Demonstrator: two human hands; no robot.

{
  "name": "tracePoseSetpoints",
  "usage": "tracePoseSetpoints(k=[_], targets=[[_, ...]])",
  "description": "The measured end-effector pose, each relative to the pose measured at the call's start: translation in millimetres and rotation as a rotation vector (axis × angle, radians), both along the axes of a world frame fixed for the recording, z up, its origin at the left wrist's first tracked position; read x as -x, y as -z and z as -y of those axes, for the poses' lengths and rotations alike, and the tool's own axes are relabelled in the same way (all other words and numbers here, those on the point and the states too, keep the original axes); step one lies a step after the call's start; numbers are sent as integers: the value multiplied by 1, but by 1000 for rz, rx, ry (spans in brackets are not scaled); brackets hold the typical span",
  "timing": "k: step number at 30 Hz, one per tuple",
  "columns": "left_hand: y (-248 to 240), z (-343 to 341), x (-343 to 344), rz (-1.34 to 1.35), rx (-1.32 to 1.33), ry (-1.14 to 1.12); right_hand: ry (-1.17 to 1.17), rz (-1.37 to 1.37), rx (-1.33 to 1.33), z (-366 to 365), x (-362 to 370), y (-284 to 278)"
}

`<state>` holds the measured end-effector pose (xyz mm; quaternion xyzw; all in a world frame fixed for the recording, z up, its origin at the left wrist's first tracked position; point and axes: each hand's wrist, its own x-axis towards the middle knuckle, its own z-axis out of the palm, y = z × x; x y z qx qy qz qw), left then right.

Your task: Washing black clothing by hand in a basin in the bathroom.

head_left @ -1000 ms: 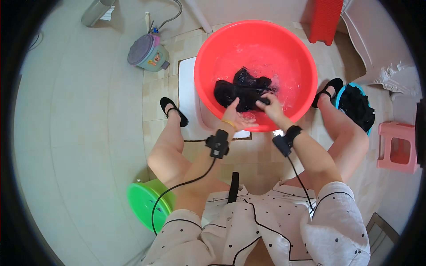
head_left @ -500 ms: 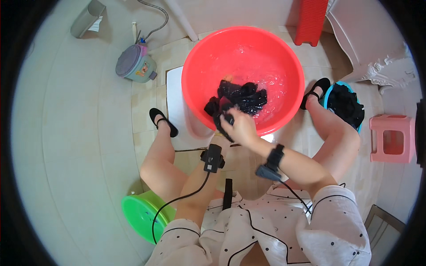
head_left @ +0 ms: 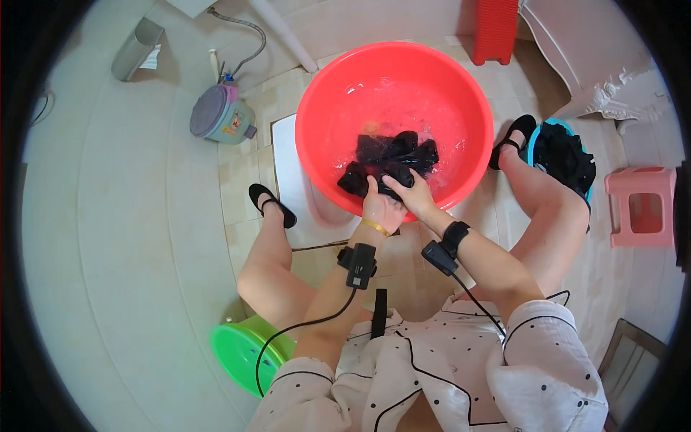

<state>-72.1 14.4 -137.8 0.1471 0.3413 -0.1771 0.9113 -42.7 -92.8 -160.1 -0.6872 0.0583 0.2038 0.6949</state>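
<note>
A wet black garment [head_left: 389, 149] lies bunched in shallow water at the near side of a large red basin [head_left: 308, 137]. My left hand [head_left: 383, 209] grips its near folds, thumb on top, low over the basin's near rim. Close beside it, my right hand [head_left: 415, 196] is closed round another fold of the same cloth. The two hands almost touch, and the fingers under the fabric are partly hidden. A yellow band circles my left wrist, and a black strapped device with a cable sits on each forearm.
Under the basin's left side is a white squat toilet [head_left: 288, 155]. A blue tub of black clothes [head_left: 565, 162] and a pink stool [head_left: 640, 207] stand right. Green basins [head_left: 234, 353] sit by my left leg; a lidded bucket [head_left: 216, 115] and red stool [head_left: 495, 32] stand farther off.
My right hand has moved down and right, from above the left hand to beside it. The left hand has turned and shifted right, and the lifted cloth has come down into the basin.
</note>
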Motion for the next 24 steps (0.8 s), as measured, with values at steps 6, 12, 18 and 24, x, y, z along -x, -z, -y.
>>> tracePoseSetpoints(k=[6,12,18,24], targets=[[15,-31,10,-185,-127,20,-136,492,163,-4,26,-44],[55,-60,5,101,-145,165,-133,328,52,-11,42,-112],[60,-57,12,431,-304,276,-121,483,310,-28,36,-109],[-5,-7,3,245,-108,92,-205,368,723,33,-32,10]])
